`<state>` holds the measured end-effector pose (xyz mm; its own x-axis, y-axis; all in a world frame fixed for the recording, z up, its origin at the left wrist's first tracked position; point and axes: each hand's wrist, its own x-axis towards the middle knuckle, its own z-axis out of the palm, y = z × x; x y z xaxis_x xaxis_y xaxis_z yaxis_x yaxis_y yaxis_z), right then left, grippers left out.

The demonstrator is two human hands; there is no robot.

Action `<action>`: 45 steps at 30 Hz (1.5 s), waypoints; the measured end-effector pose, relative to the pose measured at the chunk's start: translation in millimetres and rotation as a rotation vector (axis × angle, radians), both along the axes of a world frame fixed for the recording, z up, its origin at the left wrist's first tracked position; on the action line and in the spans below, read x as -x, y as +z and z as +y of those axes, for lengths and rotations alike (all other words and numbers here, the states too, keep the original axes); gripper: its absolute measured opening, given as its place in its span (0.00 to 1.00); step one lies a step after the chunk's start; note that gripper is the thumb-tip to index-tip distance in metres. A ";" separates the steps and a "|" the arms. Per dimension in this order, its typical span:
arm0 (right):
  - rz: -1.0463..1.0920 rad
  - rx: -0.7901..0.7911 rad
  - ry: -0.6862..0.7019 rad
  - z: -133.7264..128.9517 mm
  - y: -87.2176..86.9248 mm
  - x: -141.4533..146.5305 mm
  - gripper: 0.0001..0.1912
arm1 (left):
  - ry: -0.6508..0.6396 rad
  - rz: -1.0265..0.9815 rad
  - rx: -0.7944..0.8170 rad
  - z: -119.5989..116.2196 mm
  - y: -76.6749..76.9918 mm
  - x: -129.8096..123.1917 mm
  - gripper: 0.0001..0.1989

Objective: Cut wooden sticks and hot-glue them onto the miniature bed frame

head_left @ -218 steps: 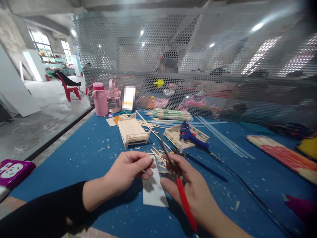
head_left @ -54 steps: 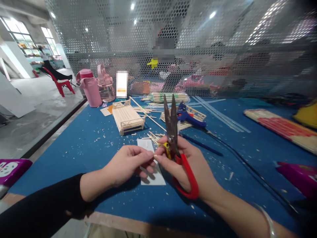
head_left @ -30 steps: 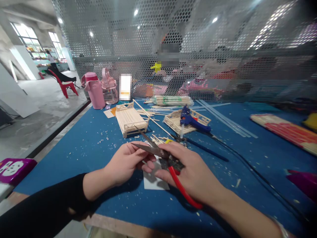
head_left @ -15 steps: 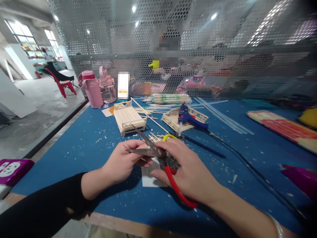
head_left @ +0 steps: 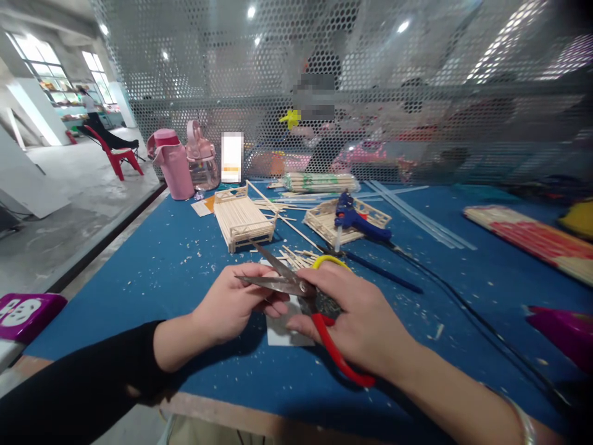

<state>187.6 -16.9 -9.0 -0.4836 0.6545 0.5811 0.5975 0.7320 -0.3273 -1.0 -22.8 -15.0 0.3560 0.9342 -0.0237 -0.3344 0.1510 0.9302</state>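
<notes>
Showing scissors [head_left: 303,287] in R hand [head_left: 356,309], blades nr L hand [head_left: 241,303]

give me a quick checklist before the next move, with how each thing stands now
1. Scissors held in the right hand: ok.
2. Blades apart: ok, they form an open V.
3. Left hand well away from the blades: not ok, they cross over its fingers in this view.
4. Small piece gripped in the left fingers: cannot tell, the blades hide the pinch.
5. Blue glue gun clear of both hands: ok.
6. Glue gun cool: cannot tell by looking.
</notes>
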 end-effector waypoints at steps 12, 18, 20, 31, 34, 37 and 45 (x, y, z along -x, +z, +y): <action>-0.020 0.009 0.048 4.0 3.4 -0.8 0.30 | -0.023 -0.008 0.066 0.7 1.4 -1.4 0.18; -0.023 -0.026 0.071 3.9 2.7 0.0 0.31 | -0.045 -0.091 0.073 1.0 -0.6 -2.2 0.20; -0.026 -0.035 0.066 4.0 2.0 0.5 0.31 | -0.048 -0.096 0.061 1.1 -1.6 -1.6 0.19; -0.025 -0.046 0.083 4.1 0.6 0.4 0.30 | -0.037 -0.094 0.001 2.1 -5.8 -0.1 0.15; -0.016 -0.050 0.085 3.4 0.9 1.0 0.29 | -0.036 -0.073 -0.012 1.7 -6.5 0.2 0.15; -0.002 -0.064 0.091 2.7 0.5 2.2 0.26 | -0.021 -0.056 -0.012 1.0 -5.6 0.4 0.14; 0.023 -0.052 0.088 0.0 -1.2 3.9 0.22 | -0.006 -0.077 -0.002 0.2 -2.5 -0.2 0.16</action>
